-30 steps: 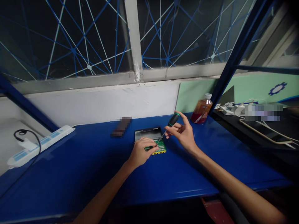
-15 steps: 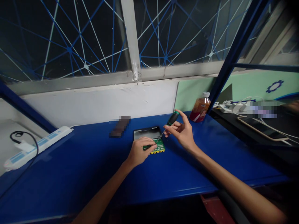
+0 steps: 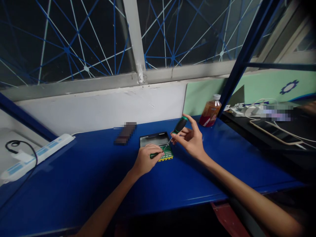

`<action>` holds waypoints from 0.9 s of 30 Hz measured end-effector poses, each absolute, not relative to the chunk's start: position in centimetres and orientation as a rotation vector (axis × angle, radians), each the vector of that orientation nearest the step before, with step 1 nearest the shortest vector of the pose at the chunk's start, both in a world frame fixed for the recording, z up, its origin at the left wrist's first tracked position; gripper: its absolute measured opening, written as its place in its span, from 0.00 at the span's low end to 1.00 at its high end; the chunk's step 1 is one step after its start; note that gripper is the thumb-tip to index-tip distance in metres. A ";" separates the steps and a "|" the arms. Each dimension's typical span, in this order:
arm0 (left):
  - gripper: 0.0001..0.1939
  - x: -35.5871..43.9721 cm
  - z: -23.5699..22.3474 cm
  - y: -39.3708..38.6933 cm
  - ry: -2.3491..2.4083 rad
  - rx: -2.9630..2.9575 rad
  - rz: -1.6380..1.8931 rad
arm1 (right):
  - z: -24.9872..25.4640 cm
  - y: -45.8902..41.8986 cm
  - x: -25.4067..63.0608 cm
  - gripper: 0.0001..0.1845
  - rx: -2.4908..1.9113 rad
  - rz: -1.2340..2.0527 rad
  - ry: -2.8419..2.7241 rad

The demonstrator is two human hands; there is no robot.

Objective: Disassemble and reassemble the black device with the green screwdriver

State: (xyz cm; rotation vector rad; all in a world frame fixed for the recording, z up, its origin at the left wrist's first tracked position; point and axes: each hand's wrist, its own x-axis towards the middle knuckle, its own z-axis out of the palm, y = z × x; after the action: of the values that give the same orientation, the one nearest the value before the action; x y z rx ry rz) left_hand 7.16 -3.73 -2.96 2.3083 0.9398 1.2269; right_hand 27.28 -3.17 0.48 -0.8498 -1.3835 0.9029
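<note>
A screwdriver (image 3: 181, 125) with a black and green handle slants down to the left in my right hand (image 3: 194, 141). My right fingers are closed about the handle, the index fingertip at its top end. Its thin shaft reaches a green circuit board (image 3: 168, 152) with yellow parts along the near edge. My left hand (image 3: 146, 160) rests over the board's left side, thumb and fingers pinched together by the screwdriver tip; what they hold, if anything, is too small to tell. Behind the board lies a black case (image 3: 153, 140), partly hidden by my left hand.
On the blue table (image 3: 98, 184) a blurred dark object (image 3: 125, 133) lies left of the case. A white power strip (image 3: 37, 158) with a black cable is at far left. A drink bottle (image 3: 211, 112) stands back right, near a phone (image 3: 275, 131) and white cables on a black surface.
The whole view shifts slightly, with things moving a little left and up. The screwdriver stays in my right hand with its tip at the board, and my left hand keeps its pinch.
</note>
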 end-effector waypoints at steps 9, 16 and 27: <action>0.04 7.2 -3.0 -3.7 0.908 2.343 1.237 | 0.5 -3.2 27.3 0.46 -0.826 0.901 -1.375; 0.04 7.2 -3.0 -3.7 0.908 2.344 1.237 | 0.5 -3.3 27.4 0.45 -0.853 0.840 -1.421; 0.02 7.2 -3.4 -3.7 0.909 2.287 1.234 | 0.2 -3.4 27.1 0.44 -0.819 0.824 -1.415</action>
State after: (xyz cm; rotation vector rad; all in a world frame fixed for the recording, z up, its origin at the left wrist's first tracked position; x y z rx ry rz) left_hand 7.16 -3.69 -3.37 2.2869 0.9095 1.2340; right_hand 27.15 -3.39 0.22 -0.8186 -1.4148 0.8243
